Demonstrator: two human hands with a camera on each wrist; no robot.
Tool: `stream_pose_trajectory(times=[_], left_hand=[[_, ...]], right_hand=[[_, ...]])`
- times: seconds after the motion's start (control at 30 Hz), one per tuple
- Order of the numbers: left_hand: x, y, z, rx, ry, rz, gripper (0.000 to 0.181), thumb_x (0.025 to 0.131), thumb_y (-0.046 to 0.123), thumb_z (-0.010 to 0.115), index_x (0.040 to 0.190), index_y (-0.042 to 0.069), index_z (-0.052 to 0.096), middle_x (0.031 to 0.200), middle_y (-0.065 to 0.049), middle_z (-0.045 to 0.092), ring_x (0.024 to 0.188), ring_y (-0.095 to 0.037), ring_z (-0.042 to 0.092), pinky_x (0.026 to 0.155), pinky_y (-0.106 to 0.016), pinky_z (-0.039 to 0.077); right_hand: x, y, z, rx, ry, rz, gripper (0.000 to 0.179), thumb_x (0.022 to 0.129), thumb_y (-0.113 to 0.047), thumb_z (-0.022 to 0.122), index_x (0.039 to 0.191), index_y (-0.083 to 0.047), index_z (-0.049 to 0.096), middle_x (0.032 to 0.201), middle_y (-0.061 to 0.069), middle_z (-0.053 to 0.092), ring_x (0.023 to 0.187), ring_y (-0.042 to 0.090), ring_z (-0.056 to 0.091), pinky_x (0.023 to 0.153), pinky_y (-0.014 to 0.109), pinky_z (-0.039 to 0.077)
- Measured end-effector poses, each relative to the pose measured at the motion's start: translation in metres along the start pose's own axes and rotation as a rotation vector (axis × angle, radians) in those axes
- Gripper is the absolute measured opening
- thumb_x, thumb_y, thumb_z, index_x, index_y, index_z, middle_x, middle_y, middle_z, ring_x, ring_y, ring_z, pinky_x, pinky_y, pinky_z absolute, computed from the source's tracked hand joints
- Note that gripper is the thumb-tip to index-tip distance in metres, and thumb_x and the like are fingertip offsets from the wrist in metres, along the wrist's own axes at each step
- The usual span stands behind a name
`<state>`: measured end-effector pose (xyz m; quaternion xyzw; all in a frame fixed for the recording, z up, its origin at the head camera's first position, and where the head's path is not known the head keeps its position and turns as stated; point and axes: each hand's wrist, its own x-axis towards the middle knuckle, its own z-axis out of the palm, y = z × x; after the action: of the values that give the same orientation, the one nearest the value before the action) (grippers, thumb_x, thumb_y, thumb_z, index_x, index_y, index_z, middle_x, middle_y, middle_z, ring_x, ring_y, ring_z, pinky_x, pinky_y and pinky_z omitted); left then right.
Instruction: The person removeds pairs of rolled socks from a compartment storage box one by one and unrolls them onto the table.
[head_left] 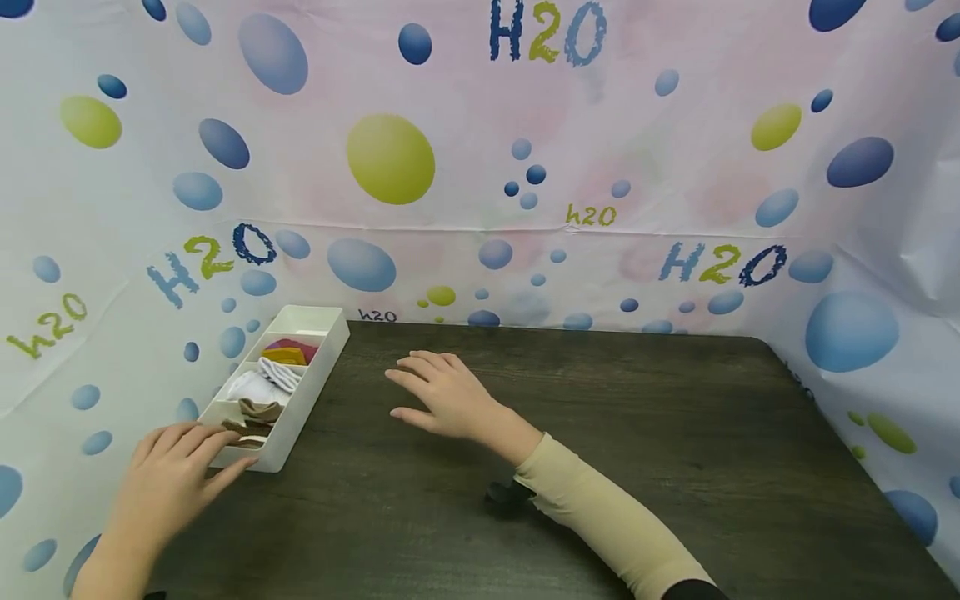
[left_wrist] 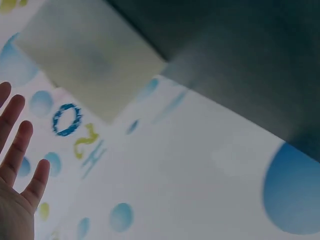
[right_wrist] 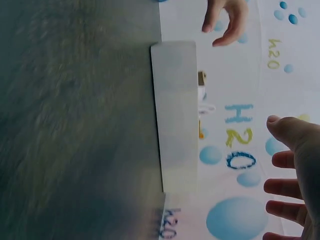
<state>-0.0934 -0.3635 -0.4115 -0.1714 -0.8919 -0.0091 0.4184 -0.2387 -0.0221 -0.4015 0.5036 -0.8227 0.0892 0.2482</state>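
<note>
A long white divided box (head_left: 313,408) stands at the left of the dark table. Folded cloth pieces lie in its compartments: tan and brown ones (head_left: 258,412) near the front, white ones (head_left: 255,387) in the middle, mustard (head_left: 285,356) and magenta ones farther back. In the head view my left hand (head_left: 168,475) overlaps the box's near end; in the right wrist view this hand (right_wrist: 227,17) hovers apart from it, holding nothing. My right hand (head_left: 446,396) is held over the table right of the box, fingers loosely spread and nothing in them.
The dark wooden table (head_left: 637,433) reaches to a patterned sheet (head_left: 465,192) with bubbles and H2O lettering, which hangs behind and at both sides. A small dark object (head_left: 506,494) shows beside my right sleeve.
</note>
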Motion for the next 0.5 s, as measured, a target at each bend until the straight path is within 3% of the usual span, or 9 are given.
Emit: stream_pose_trajectory(times=[0.1,0.33,0.5], left_hand=[[-0.006,-0.007,0.001,0.029,-0.058,-0.01,0.078,0.093,0.073,0.031,0.086,0.005,0.069,0.087,-0.013,0.067,0.087,-0.038,0.058,0.08,-0.056,0.041],[-0.017,-0.017,0.006,0.062,-0.11,-0.039,0.083,0.091,0.078,0.025,0.088,0.007,0.069,0.088,-0.012,0.067,0.085,-0.038,0.059,0.07,-0.056,0.043],[-0.019,-0.022,0.004,0.06,-0.163,-0.066,0.084,0.088,0.08,0.023,0.089,0.009,0.069,0.088,-0.01,0.067,0.085,-0.036,0.059,0.066,-0.056,0.043]], right_hand=[[0.009,-0.011,0.004,-0.007,-0.007,-0.027,0.053,0.094,-0.053,0.056,0.138,-0.023,0.054,0.137,0.0,0.058,0.133,0.021,0.049,0.103,0.04,0.045],[0.03,-0.038,0.017,-0.036,-0.05,-0.091,0.053,0.096,-0.056,0.051,0.139,-0.026,0.053,0.137,-0.003,0.057,0.133,0.017,0.049,0.102,0.036,0.045],[0.049,-0.055,0.028,-0.035,-0.122,-0.119,0.054,0.097,-0.058,0.045,0.141,-0.028,0.051,0.138,-0.006,0.056,0.132,0.012,0.049,0.102,0.032,0.045]])
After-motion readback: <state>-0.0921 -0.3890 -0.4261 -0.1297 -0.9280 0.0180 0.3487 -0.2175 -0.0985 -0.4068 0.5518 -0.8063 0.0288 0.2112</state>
